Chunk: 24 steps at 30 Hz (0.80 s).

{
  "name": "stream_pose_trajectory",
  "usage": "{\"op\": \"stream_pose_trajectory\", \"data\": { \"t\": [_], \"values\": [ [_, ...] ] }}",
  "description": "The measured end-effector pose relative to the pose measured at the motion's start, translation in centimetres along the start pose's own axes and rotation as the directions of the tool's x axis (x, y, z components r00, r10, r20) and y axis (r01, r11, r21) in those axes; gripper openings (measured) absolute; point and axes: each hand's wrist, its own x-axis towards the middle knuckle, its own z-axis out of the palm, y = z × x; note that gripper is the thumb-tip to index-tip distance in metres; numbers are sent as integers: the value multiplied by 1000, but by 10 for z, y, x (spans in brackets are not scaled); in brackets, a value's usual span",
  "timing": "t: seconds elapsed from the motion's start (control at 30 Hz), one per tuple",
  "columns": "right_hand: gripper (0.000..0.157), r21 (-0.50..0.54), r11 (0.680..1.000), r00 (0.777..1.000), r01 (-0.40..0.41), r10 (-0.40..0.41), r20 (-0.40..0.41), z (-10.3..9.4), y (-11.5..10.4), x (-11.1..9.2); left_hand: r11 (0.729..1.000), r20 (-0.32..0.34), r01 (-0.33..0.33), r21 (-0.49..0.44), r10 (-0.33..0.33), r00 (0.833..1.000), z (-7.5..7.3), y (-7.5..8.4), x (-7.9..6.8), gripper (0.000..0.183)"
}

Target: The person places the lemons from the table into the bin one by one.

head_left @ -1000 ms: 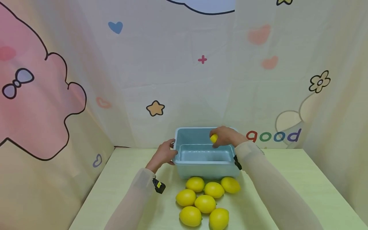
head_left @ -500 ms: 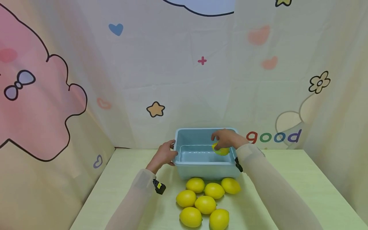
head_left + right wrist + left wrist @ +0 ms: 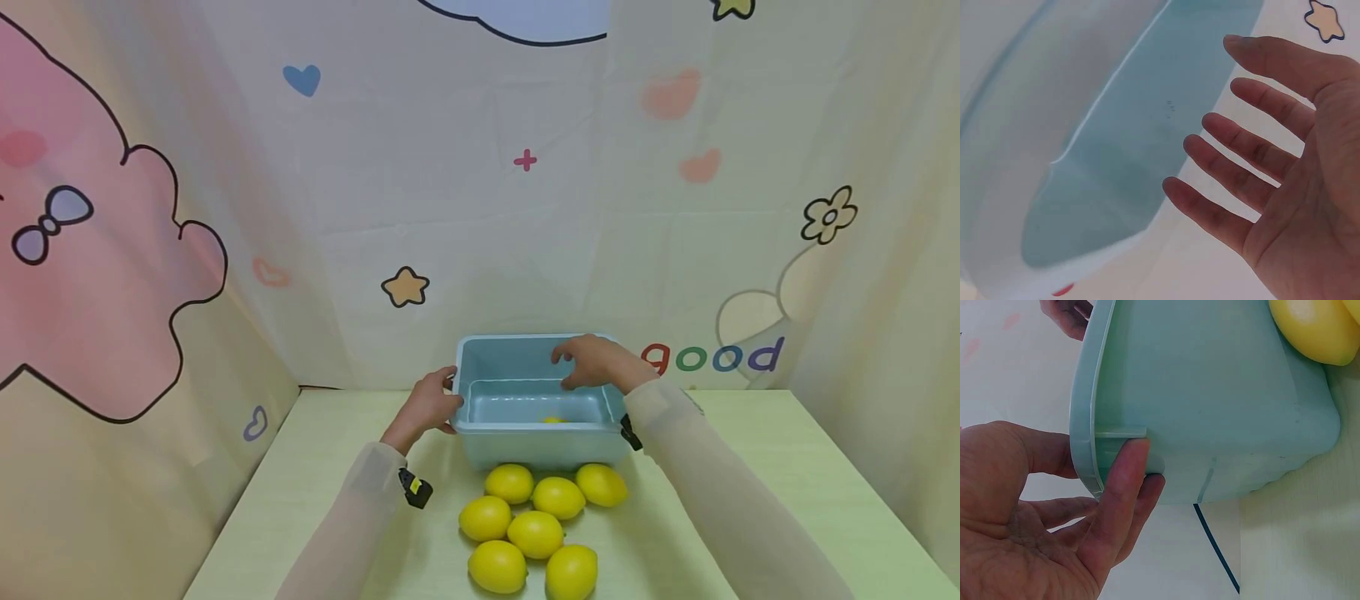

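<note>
My left hand point(image 3: 427, 402) grips the left edge of a light-blue plastic bin point(image 3: 540, 448). In the left wrist view its thumb and fingers point(image 3: 1124, 494) are on either side of the bin's rim. Over the right part of the bin hangs my right hand point(image 3: 596, 362), with nothing in it. The right wrist view shows its fingers point(image 3: 1229, 159) spread and slightly bent. Inside the bin lies a yellow lemon point(image 3: 554, 420), mostly hidden behind the front wall.
In front of the bin, several lemons point(image 3: 536, 534) lie grouped on the pale table point(image 3: 300, 500). A printed curtain point(image 3: 465, 208) stands right behind the bin and along both sides.
My right hand has let go of the lemon, which dropped into the bin and now lies near its front wall. The left hand has stayed on the rim.
</note>
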Motion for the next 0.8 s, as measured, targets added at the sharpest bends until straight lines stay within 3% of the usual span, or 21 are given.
{"op": "stream_pose_trajectory", "data": {
  "t": [0.53,0.8],
  "values": [
    [49,-77,994,986,80,-90,-138,-2,-14,-33,1000,8,-2,-1,3,1000,0,-1,1,61],
    [48,-63,990,972,123,-133,-193,6,-21,-52,1000,12,-7,3,7,1000,-2,0,0,62]
  ]
}}
